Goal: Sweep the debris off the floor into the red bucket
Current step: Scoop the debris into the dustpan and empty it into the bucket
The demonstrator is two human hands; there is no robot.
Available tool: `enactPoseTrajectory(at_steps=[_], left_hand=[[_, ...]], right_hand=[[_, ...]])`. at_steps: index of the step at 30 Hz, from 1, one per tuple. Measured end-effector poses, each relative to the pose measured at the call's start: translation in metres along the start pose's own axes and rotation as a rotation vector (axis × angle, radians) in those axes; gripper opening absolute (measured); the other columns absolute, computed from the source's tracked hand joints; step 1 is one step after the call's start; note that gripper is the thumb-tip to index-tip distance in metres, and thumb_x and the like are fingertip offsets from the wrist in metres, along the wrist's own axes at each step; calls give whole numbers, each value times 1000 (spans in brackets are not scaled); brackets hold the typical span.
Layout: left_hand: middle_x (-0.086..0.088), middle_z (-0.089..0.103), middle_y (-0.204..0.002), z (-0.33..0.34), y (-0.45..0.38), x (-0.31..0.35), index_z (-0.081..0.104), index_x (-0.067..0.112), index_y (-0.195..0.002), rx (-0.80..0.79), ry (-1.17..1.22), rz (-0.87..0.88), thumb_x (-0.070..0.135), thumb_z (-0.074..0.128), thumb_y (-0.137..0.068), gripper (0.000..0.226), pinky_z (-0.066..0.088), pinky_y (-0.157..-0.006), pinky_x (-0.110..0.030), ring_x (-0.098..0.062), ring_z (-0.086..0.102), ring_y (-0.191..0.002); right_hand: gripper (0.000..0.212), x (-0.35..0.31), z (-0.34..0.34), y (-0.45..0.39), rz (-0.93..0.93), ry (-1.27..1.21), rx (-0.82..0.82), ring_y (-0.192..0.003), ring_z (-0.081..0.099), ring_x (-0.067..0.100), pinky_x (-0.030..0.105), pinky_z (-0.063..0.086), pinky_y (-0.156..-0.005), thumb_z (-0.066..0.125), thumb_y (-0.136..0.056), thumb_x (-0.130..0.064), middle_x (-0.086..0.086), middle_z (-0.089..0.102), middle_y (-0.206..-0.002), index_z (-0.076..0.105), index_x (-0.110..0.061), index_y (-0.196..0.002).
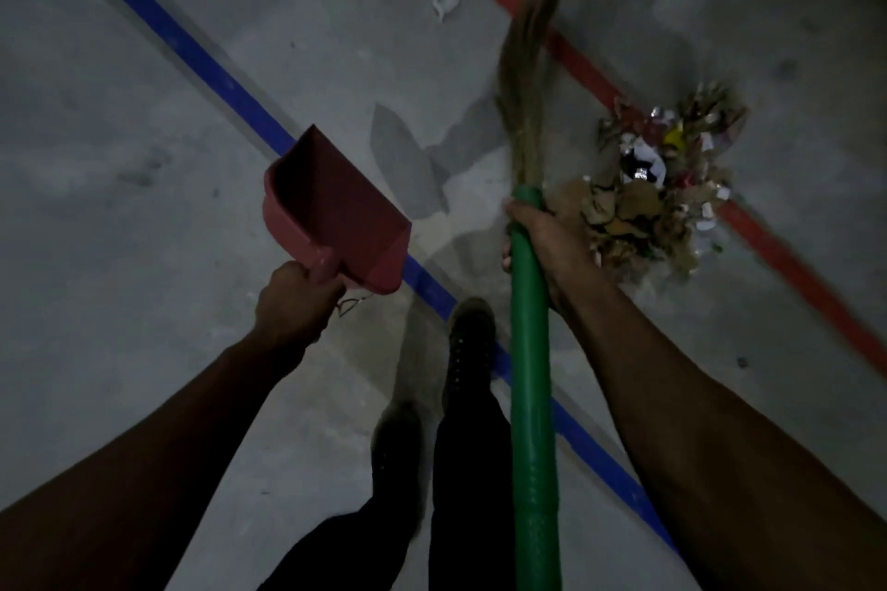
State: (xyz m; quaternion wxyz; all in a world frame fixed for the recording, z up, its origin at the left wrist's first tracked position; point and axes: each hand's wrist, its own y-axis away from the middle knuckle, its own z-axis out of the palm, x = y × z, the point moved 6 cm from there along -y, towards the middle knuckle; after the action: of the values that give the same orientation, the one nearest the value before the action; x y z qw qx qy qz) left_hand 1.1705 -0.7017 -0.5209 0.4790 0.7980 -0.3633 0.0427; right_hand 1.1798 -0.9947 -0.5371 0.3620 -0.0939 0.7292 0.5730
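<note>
My left hand [293,298] grips the handle of a red dustpan [336,211], held above the floor with its mouth tilted up and away. My right hand [542,245] grips the green handle of a grass broom [528,77], whose brown bristles point away over the floor and look blurred. A pile of debris [662,178], dry leaves mixed with paper and wrapper scraps, lies on the concrete just right of my right hand, partly over the red floor line. A single white scrap [444,2] lies farther off. No red bucket is in view.
The floor is grey concrete with a blue painted line [192,53] running diagonally under the dustpan and a red line [792,264] on the right. My legs and dark shoes [470,341] stand between the arms, on the blue line.
</note>
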Motion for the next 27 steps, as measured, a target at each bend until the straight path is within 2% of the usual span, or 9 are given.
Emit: enactPoseTrajectory(at_steps=[5,9,12,15,18,20,23,27], left_hand=[[-9,52,-54,4,-41,27,60,-4,-78,62,36,-18,13,62,-82,17,38,-45,-25,-21,46,-44],[-10,53,-55,11,-66,45,58,0,-76,97,45,-41,12,61,-82,14,38,-44,-25,-21,46,-45],[-10,52,-56,19,-79,59,58,-1,-76,101,55,-41,13,61,-83,16,37,-45,-24,-20,45,-46],[-10,52,-57,24,-82,72,59,-3,-79,96,50,-40,15,60,-83,19,36,-44,-24,-20,45,-46],[-11,53,-58,27,-74,84,60,-3,-82,75,14,-29,16,61,-81,19,37,-45,-25,-21,46,-46],[-11,55,-59,27,-67,90,59,-1,-83,62,-12,-14,18,61,-81,19,39,-45,-25,-22,48,-46],[-10,55,-58,26,-53,95,58,2,-80,33,-49,25,20,62,-81,18,40,-48,-28,-23,49,-46],[-11,55,-58,22,-25,91,57,2,-82,10,-74,84,18,62,-81,17,41,-49,-30,-24,50,-47]], right_hand=[[16,-62,60,-75,-27,83,-120,-47,57,19,30,51,-48,66,-85,-9,13,60,-71,62,-3,-99],[33,-94,99,-132,36,116,-166,-42,57,21,30,51,-47,65,-87,-8,17,59,-69,56,8,-115],[40,-97,101,-161,122,67,-159,-38,55,20,28,50,-43,64,-88,-8,19,58,-74,51,7,-123],[36,-81,72,-168,195,2,-63,-40,54,21,28,49,-42,64,-88,-7,20,57,-75,52,7,-119],[15,-57,17,-152,285,-95,47,-34,51,20,26,47,-39,62,-89,-7,16,54,-64,56,5,-96],[15,-41,-25,-134,325,-76,83,-37,51,20,27,46,-41,61,-92,-13,14,53,-61,56,0,-86],[16,-23,-84,-103,344,-60,89,-44,49,20,25,45,-43,62,-92,-19,12,53,-65,59,-5,-86],[13,-11,-143,-48,319,-63,175,-45,48,22,23,42,-37,63,-90,-12,14,53,-63,59,-1,-85]])
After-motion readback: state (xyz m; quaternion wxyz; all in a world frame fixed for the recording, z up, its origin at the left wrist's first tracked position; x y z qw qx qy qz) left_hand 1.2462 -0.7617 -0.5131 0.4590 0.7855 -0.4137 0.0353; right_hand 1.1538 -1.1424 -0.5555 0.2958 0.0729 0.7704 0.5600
